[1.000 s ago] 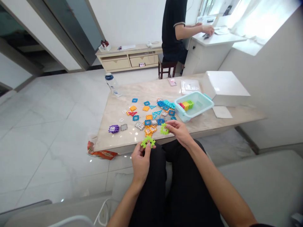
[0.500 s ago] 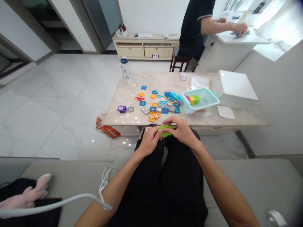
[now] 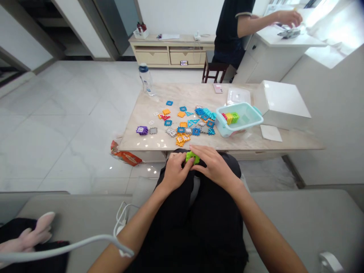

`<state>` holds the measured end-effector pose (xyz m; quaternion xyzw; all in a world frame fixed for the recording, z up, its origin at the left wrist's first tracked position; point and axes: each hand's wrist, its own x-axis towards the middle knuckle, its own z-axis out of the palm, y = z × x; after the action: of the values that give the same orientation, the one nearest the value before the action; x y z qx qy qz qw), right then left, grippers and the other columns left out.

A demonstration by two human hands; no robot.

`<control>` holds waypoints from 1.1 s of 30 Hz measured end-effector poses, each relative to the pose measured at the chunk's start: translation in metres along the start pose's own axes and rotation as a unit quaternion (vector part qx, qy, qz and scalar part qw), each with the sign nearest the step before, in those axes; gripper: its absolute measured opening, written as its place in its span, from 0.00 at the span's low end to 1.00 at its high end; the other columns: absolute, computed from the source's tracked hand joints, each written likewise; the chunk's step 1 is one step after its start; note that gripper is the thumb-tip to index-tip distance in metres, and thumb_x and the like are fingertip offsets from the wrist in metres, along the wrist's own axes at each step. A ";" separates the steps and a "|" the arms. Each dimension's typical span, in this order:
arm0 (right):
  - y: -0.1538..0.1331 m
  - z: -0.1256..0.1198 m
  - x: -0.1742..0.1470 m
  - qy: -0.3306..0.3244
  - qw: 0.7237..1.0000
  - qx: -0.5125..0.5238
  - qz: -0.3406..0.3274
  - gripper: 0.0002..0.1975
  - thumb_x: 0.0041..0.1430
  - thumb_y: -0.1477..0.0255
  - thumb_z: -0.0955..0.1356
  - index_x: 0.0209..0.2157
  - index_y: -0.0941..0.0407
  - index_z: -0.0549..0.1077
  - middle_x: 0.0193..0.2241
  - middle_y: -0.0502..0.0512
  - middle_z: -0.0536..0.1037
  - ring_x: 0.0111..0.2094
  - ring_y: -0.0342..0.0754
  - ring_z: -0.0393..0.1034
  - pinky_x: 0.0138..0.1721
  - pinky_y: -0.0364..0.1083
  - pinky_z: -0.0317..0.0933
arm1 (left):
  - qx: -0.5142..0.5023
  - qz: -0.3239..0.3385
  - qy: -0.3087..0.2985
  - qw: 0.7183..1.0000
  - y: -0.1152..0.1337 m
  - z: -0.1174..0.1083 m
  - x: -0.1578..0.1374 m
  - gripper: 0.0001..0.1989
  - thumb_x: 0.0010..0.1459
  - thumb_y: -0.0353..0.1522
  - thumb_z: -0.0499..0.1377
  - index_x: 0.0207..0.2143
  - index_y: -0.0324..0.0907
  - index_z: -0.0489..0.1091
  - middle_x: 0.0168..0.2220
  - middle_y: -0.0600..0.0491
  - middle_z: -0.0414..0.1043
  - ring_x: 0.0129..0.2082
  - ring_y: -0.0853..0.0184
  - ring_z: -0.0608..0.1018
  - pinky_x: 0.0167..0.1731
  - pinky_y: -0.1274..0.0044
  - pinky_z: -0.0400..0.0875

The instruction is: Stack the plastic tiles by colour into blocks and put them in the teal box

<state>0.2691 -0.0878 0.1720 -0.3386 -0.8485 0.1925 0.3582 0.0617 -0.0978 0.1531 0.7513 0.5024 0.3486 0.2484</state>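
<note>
L hand [image 3: 175, 168] has a pinching grip on the green tile [image 3: 192, 157], R hand [image 3: 215, 165] covers its right side, so can't tell R's grip tbh.

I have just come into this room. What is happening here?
A seated person has lime-green plastic between the left hand and right hand; I cannot tell how many pieces it is. On the table ahead, coloured plastic pieces lie scattered beside a pale-blue tub, which holds more pieces. Beyond, another person sits at a white cabinet.
</note>
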 end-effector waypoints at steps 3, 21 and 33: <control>0.002 0.004 -0.007 0.021 0.998 -0.057 -0.002 0.38 0.71 0.73 0.72 0.77 0.47 0.60 0.65 0.62 0.78 0.64 0.62 0.74 0.64 0.63 0.70 | 0.018 0.009 -0.003 1.000 0.002 0.003 -0.002 0.17 0.76 0.39 0.55 0.30 0.45 0.66 0.29 0.54 0.70 0.32 0.61 0.72 0.40 0.68 0.64; 0.006 0.023 -0.012 0.027 0.995 -0.097 -0.004 0.39 0.75 0.74 0.68 0.80 0.48 0.51 0.71 0.63 0.70 0.69 0.61 0.70 0.66 0.63 0.67 | 0.012 -0.006 0.031 0.999 0.002 0.007 -0.001 0.15 0.74 0.37 0.58 0.31 0.45 0.69 0.29 0.53 0.72 0.32 0.61 0.72 0.39 0.68 0.65; 0.006 0.025 -0.024 0.093 0.993 -0.048 0.051 0.43 0.70 0.69 0.74 0.79 0.43 0.54 0.66 0.61 0.76 0.64 0.64 0.74 0.64 0.64 0.70 | -0.029 -0.032 0.083 0.996 0.002 0.004 -0.008 0.16 0.72 0.41 0.61 0.31 0.45 0.72 0.27 0.54 0.71 0.31 0.63 0.74 0.36 0.71 0.68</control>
<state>0.2653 -0.1033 0.1400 -0.4146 -0.8013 0.1374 0.4088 0.0636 -0.1062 0.1496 0.6954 0.5350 0.4162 0.2387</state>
